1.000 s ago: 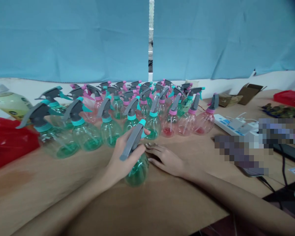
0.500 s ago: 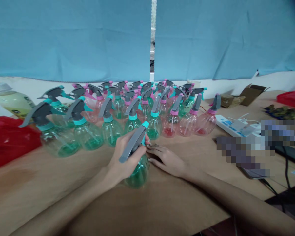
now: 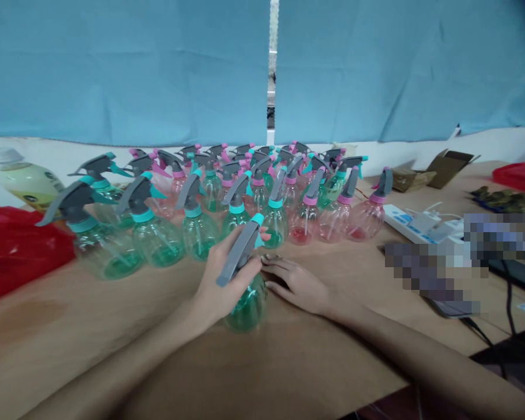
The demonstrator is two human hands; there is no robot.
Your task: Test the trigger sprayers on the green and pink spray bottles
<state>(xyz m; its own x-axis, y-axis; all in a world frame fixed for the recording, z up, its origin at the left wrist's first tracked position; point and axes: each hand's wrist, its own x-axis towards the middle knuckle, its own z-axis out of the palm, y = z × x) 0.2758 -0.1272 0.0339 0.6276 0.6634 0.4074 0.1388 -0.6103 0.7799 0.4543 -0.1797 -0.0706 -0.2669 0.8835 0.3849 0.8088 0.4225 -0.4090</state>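
Observation:
A round, clear green spray bottle (image 3: 246,306) with a grey and turquoise trigger head stands on the table in front of me. My left hand (image 3: 221,271) is wrapped around its neck, thumb on the near side and fingertips showing by the turquoise trigger. Just right of the bottle, my right hand (image 3: 295,283) lies palm down on the table with fingers stretched out. Its fingertips are close against the bottle's side; whether they touch it I cannot tell. Behind my hands stand rows of similar bottles, among them a green bottle (image 3: 201,236) and a pink bottle (image 3: 305,224).
To the left are a red plastic bag (image 3: 21,251) and a large bottle with pale yellow liquid (image 3: 28,181). A white power strip (image 3: 402,224), a dark phone-like object (image 3: 455,309) with a cable, and an opened cardboard box (image 3: 450,167) lie on the right.
The held spray bottle has shifted slightly right and away from me with my left hand. The left fingertips by the trigger have lifted a little. My right hand has hardly moved.

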